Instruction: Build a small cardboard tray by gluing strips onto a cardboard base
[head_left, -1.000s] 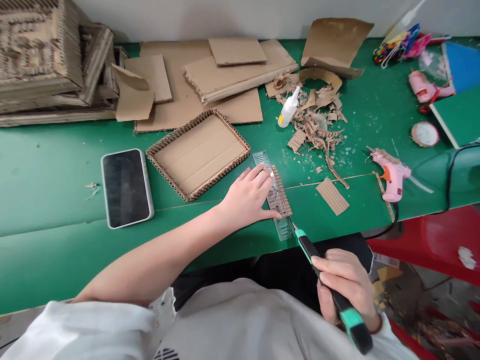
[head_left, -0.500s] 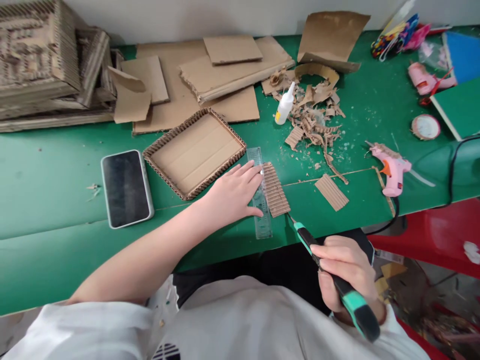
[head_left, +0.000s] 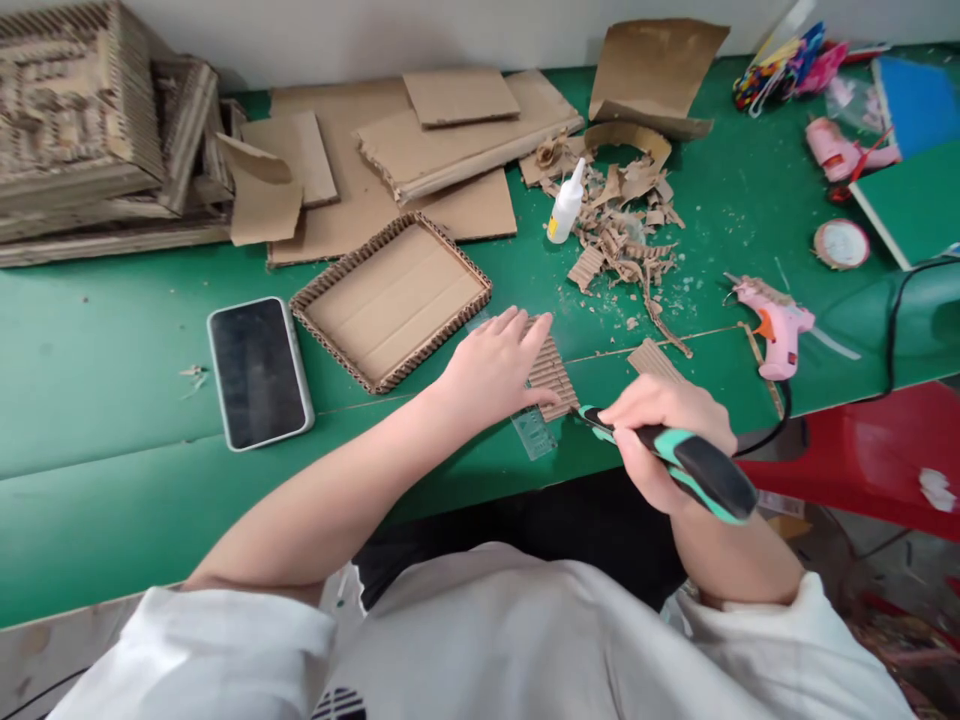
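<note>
Corrugated cardboard (head_left: pixel 556 378) lies near the shallow tray (head_left: pixel 397 300)'s right corner — the left hand (head_left: pixel 491 368), spread flat, rests over it and the clear ruler (head_left: pixel 534 434) — while the right hand (head_left: pixel 666 405) clasps a teal-and-black cutter (head_left: pixel 682 450), farther right of the tray.

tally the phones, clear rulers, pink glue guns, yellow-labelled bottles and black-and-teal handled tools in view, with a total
phones: 1
clear rulers: 1
pink glue guns: 2
yellow-labelled bottles: 1
black-and-teal handled tools: 1
total: 6
</note>
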